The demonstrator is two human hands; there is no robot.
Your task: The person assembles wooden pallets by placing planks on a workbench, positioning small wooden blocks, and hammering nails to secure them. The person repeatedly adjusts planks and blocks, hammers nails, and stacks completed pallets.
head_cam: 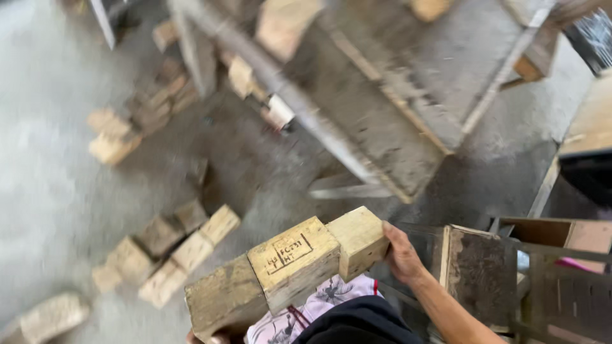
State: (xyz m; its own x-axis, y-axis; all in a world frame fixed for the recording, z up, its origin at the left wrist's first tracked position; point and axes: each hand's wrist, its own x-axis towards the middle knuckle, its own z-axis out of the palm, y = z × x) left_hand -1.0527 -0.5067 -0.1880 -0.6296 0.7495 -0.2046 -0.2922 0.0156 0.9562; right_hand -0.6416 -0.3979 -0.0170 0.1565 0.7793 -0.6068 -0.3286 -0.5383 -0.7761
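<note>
1. Three wooden blocks (290,267) ride in a row against the person's chest, their line running from lower left up to the right, the middle block bearing a dark stamped mark on its top face
2. The right hand (403,256) presses flat on the upper right end of the row, its grip clamped against the end block with fingers wrapped over the far edge
3. The left hand (213,338) shows only as fingertips under the lower left end, bracing that block from below; how far its grip closes around the wood cannot be told
4. The row is squeezed end to end between both hands, well above the concrete floor (51,191)
5. More loose blocks (169,251) lie scattered on the floor to the left, and a grey pallet (408,95) lies ahead, all blurred
</note>
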